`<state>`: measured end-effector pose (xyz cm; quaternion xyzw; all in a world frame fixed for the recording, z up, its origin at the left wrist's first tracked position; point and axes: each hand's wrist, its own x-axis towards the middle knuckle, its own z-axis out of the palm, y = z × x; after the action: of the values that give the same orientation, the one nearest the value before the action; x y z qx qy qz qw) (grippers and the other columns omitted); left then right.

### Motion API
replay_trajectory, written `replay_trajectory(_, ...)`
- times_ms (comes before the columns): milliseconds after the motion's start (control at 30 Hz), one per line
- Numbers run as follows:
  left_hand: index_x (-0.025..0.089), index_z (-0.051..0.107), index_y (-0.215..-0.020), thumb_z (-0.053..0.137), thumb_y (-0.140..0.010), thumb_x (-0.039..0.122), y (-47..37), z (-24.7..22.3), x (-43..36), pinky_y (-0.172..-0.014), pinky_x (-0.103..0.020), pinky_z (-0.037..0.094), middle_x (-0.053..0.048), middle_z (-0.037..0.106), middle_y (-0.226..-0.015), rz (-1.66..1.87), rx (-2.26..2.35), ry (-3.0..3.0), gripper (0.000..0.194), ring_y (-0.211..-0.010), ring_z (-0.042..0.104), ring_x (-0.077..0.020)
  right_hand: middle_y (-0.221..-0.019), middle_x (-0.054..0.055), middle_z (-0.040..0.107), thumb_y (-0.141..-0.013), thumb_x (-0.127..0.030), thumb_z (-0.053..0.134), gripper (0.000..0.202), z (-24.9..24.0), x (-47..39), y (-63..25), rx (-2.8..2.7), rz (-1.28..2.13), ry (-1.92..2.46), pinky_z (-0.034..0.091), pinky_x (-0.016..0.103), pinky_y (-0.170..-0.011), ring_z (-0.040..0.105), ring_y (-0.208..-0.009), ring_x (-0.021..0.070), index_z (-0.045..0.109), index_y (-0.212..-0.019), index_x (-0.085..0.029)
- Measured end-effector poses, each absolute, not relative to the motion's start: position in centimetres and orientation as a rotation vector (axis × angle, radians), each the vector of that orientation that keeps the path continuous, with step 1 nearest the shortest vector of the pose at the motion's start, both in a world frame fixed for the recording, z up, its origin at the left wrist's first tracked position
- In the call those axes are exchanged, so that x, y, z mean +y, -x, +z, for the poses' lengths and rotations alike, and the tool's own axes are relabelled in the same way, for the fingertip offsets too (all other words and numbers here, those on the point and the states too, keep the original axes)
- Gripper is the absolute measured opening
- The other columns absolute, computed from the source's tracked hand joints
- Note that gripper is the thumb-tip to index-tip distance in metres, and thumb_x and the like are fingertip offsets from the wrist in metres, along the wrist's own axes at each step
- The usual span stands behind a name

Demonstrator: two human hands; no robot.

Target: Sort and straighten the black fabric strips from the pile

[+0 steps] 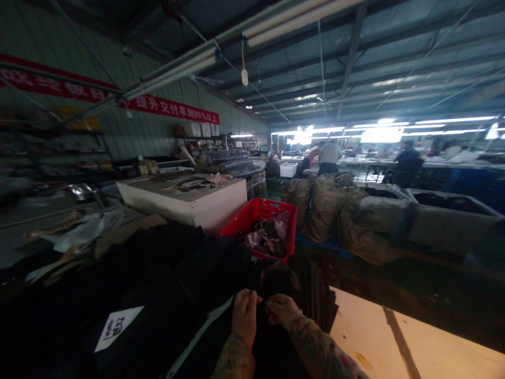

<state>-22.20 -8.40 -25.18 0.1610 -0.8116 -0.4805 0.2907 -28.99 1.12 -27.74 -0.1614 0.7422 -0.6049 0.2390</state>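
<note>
My left hand [244, 316] and my right hand [284, 311] are close together at the lower middle, both in patterned sleeves. Fingers and thumb of each are pinched on dark cloth [272, 342], whose outline is hard to make out in the shadow. Just beyond my right hand lies a rounded dark piece [278, 279]. To its right, a stack of dark brown flat pieces [319, 295] fans out at the edge. On the left spreads a large heap of black cloth [158, 273], with a white paper label [118, 327] bearing handwriting.
A red plastic crate [292, 223] with bagged items stands ahead, beside a white cabinet [216, 202] with scraps on top. A pale tabletop [366, 326] lies to the right. Full sacks [321, 205] and cloth-filled bins [442, 226] stand beyond; people [329, 155] work at far tables.
</note>
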Motion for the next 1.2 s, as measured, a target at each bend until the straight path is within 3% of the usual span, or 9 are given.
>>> replay_trajectory(133, 0.016, 0.052, -0.085, 0.031, -0.080, 0.037, 22.1, -24.8, -7.5, -0.081, -0.030, 0.038, -0.008, 0.053, -0.090, -1.164, -2.300, -0.214, 0.030, -0.085, 0.050, -0.0165, -0.039, -0.007, 0.040, -0.059, -0.019, 0.046, 0.006, -27.9, 0.8, 28.6, 2.111, -1.599, 0.531, 0.028, 0.017, -0.033, 0.038, -0.033, 0.0059, 0.049, -0.054, -0.016)
replay_trajectory(267, 0.017, 0.054, -0.074, 0.028, -0.082, 0.034, 23.1, -23.7, -6.9, -0.077, -0.030, 0.038, -0.007, 0.056, -0.081, -1.016, -2.539, -0.092, 0.031, -0.081, 0.051, -0.0164, -0.049, -0.004, 0.048, -0.054, -0.015, 0.050, 0.004, -28.0, 1.4, 28.1, 2.125, -1.643, 0.695, 0.034, 0.018, -0.044, 0.046, -0.049, 0.0085, 0.053, -0.054, -0.016)
replay_trajectory(367, 0.018, 0.054, -0.066, 0.026, -0.082, 0.035, 23.8, -23.1, -6.8, -0.070, -0.029, 0.039, -0.006, 0.057, -0.073, -0.934, -2.662, -0.058, 0.036, -0.074, 0.053, -0.0160, -0.046, -0.004, 0.046, -0.058, -0.022, 0.047, 0.011, -28.5, 1.4, 28.1, 2.099, -1.667, 0.655, 0.034, 0.019, -0.041, 0.044, -0.044, 0.0083, 0.055, -0.060, -0.015)
replay_trajectory(500, 0.019, 0.056, -0.089, 0.031, -0.080, 0.035, 23.7, -23.5, -7.6, -0.078, -0.030, 0.039, -0.007, 0.060, -0.091, -1.063, -2.683, -0.093, 0.031, -0.087, 0.053, -0.0179, -0.040, -0.006, 0.040, -0.062, -0.030, 0.041, 0.022, -29.1, 1.0, 28.3, 2.104, -1.683, 0.564, 0.030, 0.019, -0.035, 0.038, -0.035, 0.0063, 0.055, -0.066, -0.014)
replay_trajectory(600, 0.020, 0.052, -0.101, 0.039, -0.073, 0.021, 22.9, -24.3, -8.6, -0.086, -0.029, 0.036, -0.006, 0.057, -0.102, -1.168, -2.705, -0.072, 0.031, -0.096, 0.050, -0.0164, -0.041, -0.006, 0.039, -0.062, -0.037, 0.043, 0.026, -28.9, 1.2, 28.2, 2.071, -1.738, 0.548, 0.031, 0.019, -0.036, 0.038, -0.035, 0.0062, 0.054, -0.068, -0.015)
replay_trajectory(700, 0.018, 0.050, -0.103, 0.043, -0.058, 0.006, 22.2, -25.1, -9.2, -0.090, -0.027, 0.033, -0.006, 0.054, -0.105, -1.176, -2.709, 0.020, 0.047, -0.100, 0.047, -0.0159, -0.048, -0.004, 0.041, -0.063, -0.041, 0.045, 0.026, -28.9, 1.6, 28.1, 2.092, -1.764, 0.589, 0.033, 0.020, -0.036, 0.039, -0.037, 0.0067, 0.053, -0.067, -0.016)
replay_trajectory(900, 0.017, 0.054, -0.084, 0.041, -0.066, 0.012, 22.5, -26.1, -8.7, -0.076, -0.029, 0.040, -0.006, 0.056, -0.084, -1.084, -2.614, -0.036, 0.022, -0.082, 0.051, -0.0163, -0.067, 0.003, 0.048, -0.072, -0.031, 0.042, 0.022, -29.2, 2.0, 27.8, 2.397, -1.816, 0.978, 0.043, 0.024, -0.053, 0.051, -0.060, 0.0127, 0.055, -0.059, -0.018)
replay_trajectory(1033, 0.018, 0.053, -0.085, 0.041, -0.070, 0.015, 22.7, -27.1, -8.5, -0.077, -0.030, 0.039, -0.005, 0.057, -0.086, -1.015, -2.609, -0.057, 0.019, -0.084, 0.051, -0.0168, -0.071, 0.005, 0.051, -0.072, -0.031, 0.044, 0.021, -28.8, 2.2, 27.4, 2.463, -1.838, 1.069, 0.044, 0.026, -0.064, 0.051, -0.070, 0.0147, 0.058, -0.062, -0.020)
replay_trajectory(1200, 0.020, 0.046, -0.101, 0.044, -0.074, 0.026, 22.2, -28.5, -8.7, -0.073, -0.029, 0.040, -0.005, 0.057, -0.089, -0.996, -2.566, -0.158, 0.027, -0.082, 0.051, -0.0167, -0.069, 0.002, 0.050, -0.065, -0.046, 0.049, 0.030, -28.4, 2.2, 28.0, 2.227, -1.882, 0.666, 0.044, 0.023, -0.046, 0.050, -0.055, 0.0115, 0.050, -0.053, -0.019)
